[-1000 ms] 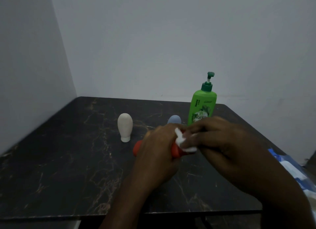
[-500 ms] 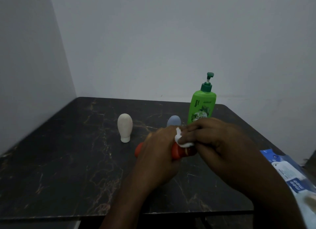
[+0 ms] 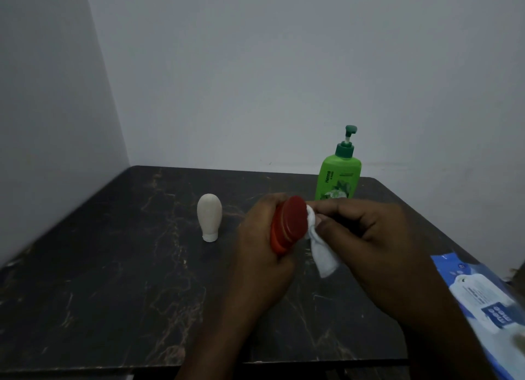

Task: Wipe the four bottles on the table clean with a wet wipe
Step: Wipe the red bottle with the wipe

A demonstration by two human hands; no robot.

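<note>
The left hand point(image 3: 261, 254) was clenched round the red bottle point(image 3: 288, 223), holding it over the middle of the table point(image 3: 113, 280) with its flat end turned toward the right hand point(image 3: 369, 237). That hand pinched a white wipe point(image 3: 324, 257) against the end's edge, the loose tail hanging down. From the red bottle, a cream bottle point(image 3: 209, 216) stood at nine o'clock, a green pump bottle point(image 3: 339, 180) at one o'clock, and a blue pack of wipes point(image 3: 483, 300) lay at four o'clock.

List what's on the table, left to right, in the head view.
In order: cream bottle → red bottle → green pump bottle → blue wipes pack. Skipped as overlapping: left hand, right hand, wet wipe.
</note>
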